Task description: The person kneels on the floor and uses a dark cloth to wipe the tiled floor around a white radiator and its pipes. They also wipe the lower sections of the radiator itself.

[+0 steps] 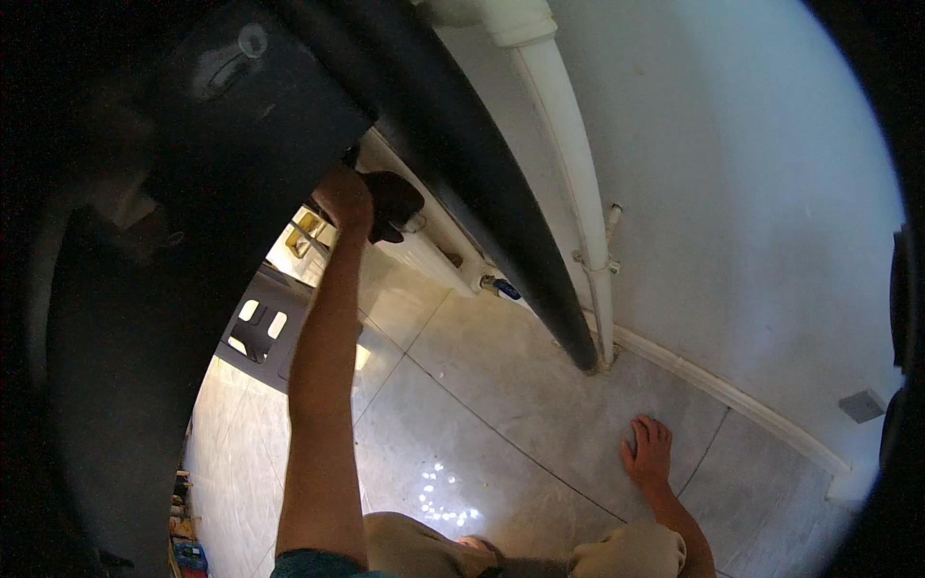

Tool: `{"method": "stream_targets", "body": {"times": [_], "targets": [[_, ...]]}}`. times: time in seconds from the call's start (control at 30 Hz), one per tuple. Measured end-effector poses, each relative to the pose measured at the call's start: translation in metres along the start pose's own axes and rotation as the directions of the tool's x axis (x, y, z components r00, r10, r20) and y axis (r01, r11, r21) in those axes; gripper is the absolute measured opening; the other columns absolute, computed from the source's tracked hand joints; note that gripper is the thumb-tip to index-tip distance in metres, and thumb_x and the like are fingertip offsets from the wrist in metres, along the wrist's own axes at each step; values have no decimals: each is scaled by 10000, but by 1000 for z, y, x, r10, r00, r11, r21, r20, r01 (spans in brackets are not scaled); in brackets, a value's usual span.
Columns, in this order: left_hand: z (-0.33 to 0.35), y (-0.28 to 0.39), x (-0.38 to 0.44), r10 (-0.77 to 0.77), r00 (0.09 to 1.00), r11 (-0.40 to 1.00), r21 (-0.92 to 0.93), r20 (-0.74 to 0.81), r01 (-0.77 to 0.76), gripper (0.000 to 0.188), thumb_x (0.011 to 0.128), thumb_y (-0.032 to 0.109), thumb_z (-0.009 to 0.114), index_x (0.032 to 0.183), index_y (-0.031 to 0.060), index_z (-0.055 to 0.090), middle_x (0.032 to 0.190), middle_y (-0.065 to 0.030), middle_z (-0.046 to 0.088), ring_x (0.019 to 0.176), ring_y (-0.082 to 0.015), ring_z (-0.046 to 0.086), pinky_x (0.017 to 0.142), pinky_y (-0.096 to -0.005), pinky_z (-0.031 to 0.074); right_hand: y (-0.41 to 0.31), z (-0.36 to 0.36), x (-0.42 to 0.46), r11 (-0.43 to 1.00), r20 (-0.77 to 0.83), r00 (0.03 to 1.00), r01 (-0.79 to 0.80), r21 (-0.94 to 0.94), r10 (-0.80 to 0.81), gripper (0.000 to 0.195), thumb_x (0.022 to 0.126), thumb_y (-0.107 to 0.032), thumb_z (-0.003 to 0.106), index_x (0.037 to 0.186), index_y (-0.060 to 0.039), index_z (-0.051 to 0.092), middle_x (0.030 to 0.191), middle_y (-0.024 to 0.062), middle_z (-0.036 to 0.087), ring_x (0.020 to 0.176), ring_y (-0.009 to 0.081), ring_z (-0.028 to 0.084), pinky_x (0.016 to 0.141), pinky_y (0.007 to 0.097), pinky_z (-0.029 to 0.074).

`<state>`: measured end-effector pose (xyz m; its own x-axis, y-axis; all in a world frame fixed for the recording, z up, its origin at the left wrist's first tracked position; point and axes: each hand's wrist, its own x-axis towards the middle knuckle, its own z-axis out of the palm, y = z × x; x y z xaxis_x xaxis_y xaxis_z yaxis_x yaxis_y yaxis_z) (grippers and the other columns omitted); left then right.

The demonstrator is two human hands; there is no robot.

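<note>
My left arm reaches up under the edge of a large dark panel. My left hand is bent at the wrist, its fingers hidden, beside a dark object of unclear kind. A white ribbed radiator runs low behind it, ending near a valve with a blue handle. At the lower right, my right hand rests against the grey tiled floor, fingers slightly spread, nothing visible in it.
A thick black pipe and a white pipe run down to the floor by the wall. A white skirting board follows the wall. A grey slotted plastic item stands left of my arm. My knees are at the bottom.
</note>
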<state>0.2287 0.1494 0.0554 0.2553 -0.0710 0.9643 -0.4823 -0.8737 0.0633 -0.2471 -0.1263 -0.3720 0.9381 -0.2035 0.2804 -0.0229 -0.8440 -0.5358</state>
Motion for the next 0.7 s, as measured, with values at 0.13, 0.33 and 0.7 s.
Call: {"method": "stream_targets", "body": {"times": [0.13,0.33,0.7], "targets": [[39,53,-66,-408,913,903,-166,-33,397,466,1053,280,435,1394,-32,376,1324,-275,517,1223,-421,520,1087,-498,389,10,-4,-9,999,2,999,-35,-32,36,481,891,-272,672,1278,-10,558,1341,157,509,1238,372,478,1058,539,348],[79,36,-198,-661,738,690,-279,134,668,820,996,519,455,1585,69,103,1572,-216,313,1399,-407,370,1179,-496,267,8,-5,-7,998,39,997,-65,-23,66,480,874,-262,677,1264,-4,569,1351,154,505,1233,376,479,1075,543,338],[36,39,-192,-551,560,513,-278,619,812,693,1002,371,569,1498,-35,304,1573,-235,278,1431,-381,295,1189,-461,234,4,-12,-5,998,15,998,-57,5,57,476,860,-244,696,1263,-24,567,1339,149,502,1238,365,470,1076,532,339]]}}
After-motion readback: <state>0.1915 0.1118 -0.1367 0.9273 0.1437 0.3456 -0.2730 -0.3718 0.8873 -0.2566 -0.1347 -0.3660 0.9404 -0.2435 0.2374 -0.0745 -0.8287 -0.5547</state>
